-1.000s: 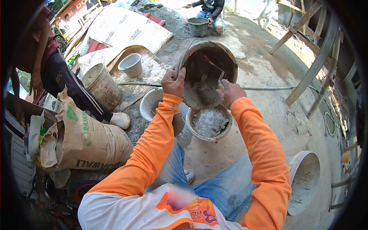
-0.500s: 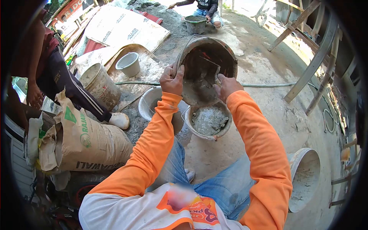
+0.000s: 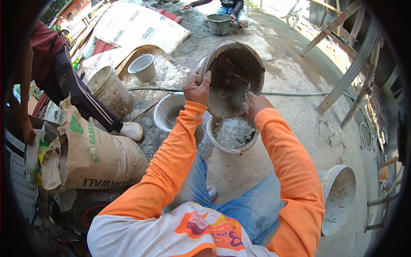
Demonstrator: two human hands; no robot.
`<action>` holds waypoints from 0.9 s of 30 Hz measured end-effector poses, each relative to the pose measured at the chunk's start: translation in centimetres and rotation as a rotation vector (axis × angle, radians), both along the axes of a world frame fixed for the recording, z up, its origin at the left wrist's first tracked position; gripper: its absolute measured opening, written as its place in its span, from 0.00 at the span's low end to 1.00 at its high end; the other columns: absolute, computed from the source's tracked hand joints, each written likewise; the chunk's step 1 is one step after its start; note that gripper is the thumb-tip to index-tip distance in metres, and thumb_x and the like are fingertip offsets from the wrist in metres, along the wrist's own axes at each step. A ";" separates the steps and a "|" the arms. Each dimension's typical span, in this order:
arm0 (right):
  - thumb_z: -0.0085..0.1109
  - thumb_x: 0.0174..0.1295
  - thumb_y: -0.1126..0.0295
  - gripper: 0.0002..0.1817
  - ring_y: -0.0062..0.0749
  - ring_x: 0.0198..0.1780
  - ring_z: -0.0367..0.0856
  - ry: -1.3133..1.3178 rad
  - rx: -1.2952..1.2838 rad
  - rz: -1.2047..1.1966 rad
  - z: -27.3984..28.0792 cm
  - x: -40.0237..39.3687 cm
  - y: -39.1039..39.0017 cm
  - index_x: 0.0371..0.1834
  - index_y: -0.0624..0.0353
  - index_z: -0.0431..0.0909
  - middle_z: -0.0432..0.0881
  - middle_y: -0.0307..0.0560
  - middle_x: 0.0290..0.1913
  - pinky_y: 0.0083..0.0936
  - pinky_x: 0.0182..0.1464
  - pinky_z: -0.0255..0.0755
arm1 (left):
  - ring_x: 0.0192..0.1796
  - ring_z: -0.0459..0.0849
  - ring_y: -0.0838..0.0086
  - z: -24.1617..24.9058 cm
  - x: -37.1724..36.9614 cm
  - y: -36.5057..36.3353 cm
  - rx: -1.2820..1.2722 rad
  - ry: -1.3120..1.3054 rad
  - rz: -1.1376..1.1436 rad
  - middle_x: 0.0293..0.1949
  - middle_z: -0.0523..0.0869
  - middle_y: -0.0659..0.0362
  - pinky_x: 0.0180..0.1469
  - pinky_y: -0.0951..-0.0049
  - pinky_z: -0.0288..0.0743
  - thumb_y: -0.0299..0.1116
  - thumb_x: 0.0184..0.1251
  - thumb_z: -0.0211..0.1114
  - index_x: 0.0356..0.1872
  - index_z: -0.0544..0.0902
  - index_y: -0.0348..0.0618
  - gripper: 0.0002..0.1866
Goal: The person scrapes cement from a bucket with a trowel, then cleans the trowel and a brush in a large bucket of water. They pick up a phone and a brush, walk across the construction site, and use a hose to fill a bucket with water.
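Note:
My left hand (image 3: 196,88) grips the rim of a dirty tilted bucket (image 3: 234,73), its mouth facing me and smeared with wet grey mortar. My right hand (image 3: 255,103) is at the bucket's lower right rim, closed on a tool whose thin blade reaches into the bucket; the tool is mostly hidden. Right below the tilted bucket stands a smaller bucket (image 3: 233,133) holding wet mortar. Both my arms are in orange sleeves.
A white bucket (image 3: 169,112) stands left of the mortar bucket. A cement sack (image 3: 96,156) lies at left, next to a standing person's leg (image 3: 81,98). More buckets (image 3: 109,88) (image 3: 142,67) sit behind; another (image 3: 340,199) lies at right. A crouching person (image 3: 224,6) works far off. Wooden props (image 3: 351,68) lean right.
The tilted bucket has tipped slightly more upright and my right hand has slid lower along its rim. The view shifted a little; the person at left moved slightly.

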State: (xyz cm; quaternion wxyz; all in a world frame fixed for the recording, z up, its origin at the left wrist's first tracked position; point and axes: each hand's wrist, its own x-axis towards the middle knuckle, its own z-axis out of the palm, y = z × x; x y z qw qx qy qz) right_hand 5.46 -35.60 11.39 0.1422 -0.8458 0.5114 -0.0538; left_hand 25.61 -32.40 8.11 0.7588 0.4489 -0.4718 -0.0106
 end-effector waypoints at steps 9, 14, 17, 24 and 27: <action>0.54 0.58 0.59 0.19 0.51 0.49 0.77 0.071 0.014 0.154 0.0 -1.3 -0.4 0.51 0.53 0.72 0.80 0.59 0.43 0.40 0.51 0.71 | 0.33 0.73 0.80 -0.4 -0.1 -0.2 0.026 0.086 -0.009 0.36 0.83 0.53 0.36 0.79 0.68 0.28 0.57 0.66 0.16 0.68 0.34 0.17; 0.54 0.58 0.59 0.20 0.53 0.48 0.78 -0.005 0.018 0.003 0.8 0.5 0.9 0.51 0.56 0.71 0.79 0.60 0.44 0.41 0.50 0.72 | 0.34 0.74 0.78 -0.6 0.0 -0.3 0.061 0.079 0.053 0.38 0.83 0.52 0.36 0.78 0.68 0.28 0.57 0.66 0.16 0.69 0.34 0.16; 0.54 0.58 0.58 0.22 0.54 0.47 0.77 0.146 0.066 0.094 0.1 0.0 1.5 0.53 0.56 0.70 0.79 0.60 0.45 0.40 0.51 0.71 | 0.33 0.74 0.76 -0.5 0.3 -0.3 0.012 0.074 0.043 0.37 0.83 0.52 0.36 0.78 0.68 0.28 0.57 0.66 0.16 0.70 0.34 0.16; 0.54 0.58 0.59 0.19 0.54 0.45 0.78 0.027 -0.085 -0.071 2.3 0.0 -1.3 0.49 0.57 0.71 0.79 0.61 0.40 0.42 0.50 0.72 | 0.32 0.74 0.76 0.1 -0.2 0.3 0.059 -0.029 0.093 0.34 0.82 0.53 0.36 0.76 0.69 0.28 0.56 0.66 0.18 0.72 0.33 0.14; 0.54 0.58 0.59 0.19 0.54 0.44 0.78 0.078 -0.059 -0.028 -0.5 0.3 -0.5 0.49 0.56 0.71 0.79 0.61 0.39 0.42 0.49 0.72 | 0.31 0.74 0.75 -0.4 -0.2 -0.2 0.005 0.049 0.073 0.35 0.83 0.52 0.35 0.75 0.69 0.27 0.55 0.67 0.19 0.73 0.33 0.13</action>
